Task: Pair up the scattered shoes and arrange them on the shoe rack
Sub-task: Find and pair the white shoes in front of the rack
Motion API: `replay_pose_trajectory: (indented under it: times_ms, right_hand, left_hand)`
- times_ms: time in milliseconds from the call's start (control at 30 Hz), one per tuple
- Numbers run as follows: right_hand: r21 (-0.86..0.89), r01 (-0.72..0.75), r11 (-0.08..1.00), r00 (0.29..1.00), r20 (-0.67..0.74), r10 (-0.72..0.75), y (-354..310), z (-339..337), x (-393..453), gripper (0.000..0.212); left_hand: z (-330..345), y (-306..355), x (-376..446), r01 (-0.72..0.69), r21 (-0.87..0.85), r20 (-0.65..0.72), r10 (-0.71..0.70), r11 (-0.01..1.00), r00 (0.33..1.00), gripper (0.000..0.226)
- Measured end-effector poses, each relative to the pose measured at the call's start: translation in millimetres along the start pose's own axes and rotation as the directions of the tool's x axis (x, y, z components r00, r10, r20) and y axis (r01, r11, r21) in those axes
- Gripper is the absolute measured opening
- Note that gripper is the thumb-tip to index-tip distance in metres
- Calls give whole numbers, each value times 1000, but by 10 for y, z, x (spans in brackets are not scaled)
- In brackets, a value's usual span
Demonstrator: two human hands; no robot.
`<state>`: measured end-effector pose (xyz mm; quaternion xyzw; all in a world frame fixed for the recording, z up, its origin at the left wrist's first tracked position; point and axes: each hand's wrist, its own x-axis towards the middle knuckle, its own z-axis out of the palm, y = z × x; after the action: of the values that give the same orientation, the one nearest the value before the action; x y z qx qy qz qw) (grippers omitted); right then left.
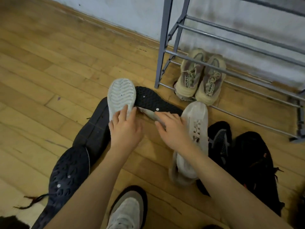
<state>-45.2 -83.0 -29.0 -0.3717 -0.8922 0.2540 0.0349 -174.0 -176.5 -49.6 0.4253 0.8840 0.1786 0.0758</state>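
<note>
My left hand (125, 128) grips the heel end of an overturned shoe with a white ridged sole (121, 95). My right hand (171, 128) holds the edge of an overturned shoe with a black studded sole (153, 100). A white sneaker (196, 129) lies upright under my right forearm. A beige pair (200, 78) stands together on the lowest rails of the grey metal shoe rack (165, 40). Two black mesh shoes (220, 141) (254, 162) lie on the floor at the right.
Two dark-soled shoes (97, 128) (69, 176) lie upside down at the left on the wooden floor (41, 71). A grey shoe with a dark sole (127, 210) sits at the bottom centre. The wall (132, 12) runs behind the rack.
</note>
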Motion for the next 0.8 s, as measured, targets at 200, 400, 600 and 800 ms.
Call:
replay_pose_trajectory:
  times_ms: [200, 400, 600, 800]
  right_hand:
    - [-28, 49, 998, 991, 130, -45, -166, 461, 445, 48]
    - [-35, 74, 997, 987, 145, -68, -318, 832, 591, 55]
    - [383, 52, 922, 998, 15, -63, -339, 806, 456, 52]
    - [439, 56, 897, 982, -189, 31, -82, 339, 189, 48]
  left_hand:
    - [105, -534, 164, 158, 150, 65, -169, 976, 984, 62]
    - [112, -725, 280, 154, -66, 85, -149, 986, 985, 78]
    - [61, -597, 282, 105, -391, 38, -98, 914, 995, 78]
    - [-91, -99, 248, -47, -520, -63, 17, 853, 998, 73]
